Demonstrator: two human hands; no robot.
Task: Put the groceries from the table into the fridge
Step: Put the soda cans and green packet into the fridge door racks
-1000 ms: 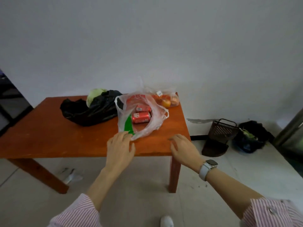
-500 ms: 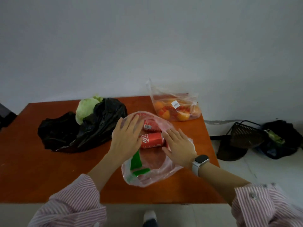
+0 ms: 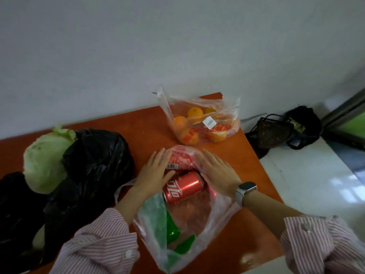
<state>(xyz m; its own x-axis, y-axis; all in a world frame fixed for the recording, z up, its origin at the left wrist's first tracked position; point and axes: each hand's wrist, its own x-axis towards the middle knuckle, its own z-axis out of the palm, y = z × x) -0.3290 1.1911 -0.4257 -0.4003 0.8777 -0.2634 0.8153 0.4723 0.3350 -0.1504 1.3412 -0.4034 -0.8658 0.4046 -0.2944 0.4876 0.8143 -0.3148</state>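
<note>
Head view — only one supplied.

Item 1: table (image 3: pixel 150 125), orange-brown wood, set against a pale wall. Holds all groceries listed below.

Item 2: clear bag (image 3: pixel 197 220), thin plastic w/ red print, mouth toward the person. Contents: red cola can (image 3: pixel 182 186) lying on its side, a second can (image 3: pixel 177 162) behind it (mostly veiled by film, barcode showing), green packaging (image 3: pixel 171 230) near the mouth — type not legible.

Item 3: left hand (image 3: pixel 154 175), fingers straight, flat on the bag's left side, touching the film beside the cans. Holds nothing.

Item 4: right hand (image 3: pixel 217 171), watch on wrist, fingers straight and spread, flat on the bag's right side. Also holds nothing. Judgement: both palms bracket the cans, prob. to part the film or stop the cans rolling before one is taken out.

Item 5: bag of oranges (image 3: pixel 201 123), far corner of table, apart from the hands, untouched.

Item 6: black bag (image 3: pixel 92 165), left, slumped; pale green cabbage (image 3: pixel 45 159) poking out of it.

Item 7: dark basket (image 3: pixel 274 131) and dark bundle on floor, right of table.

Fridge: not identifiable in frame. Task status, est. — early; all groceries on table.
</note>
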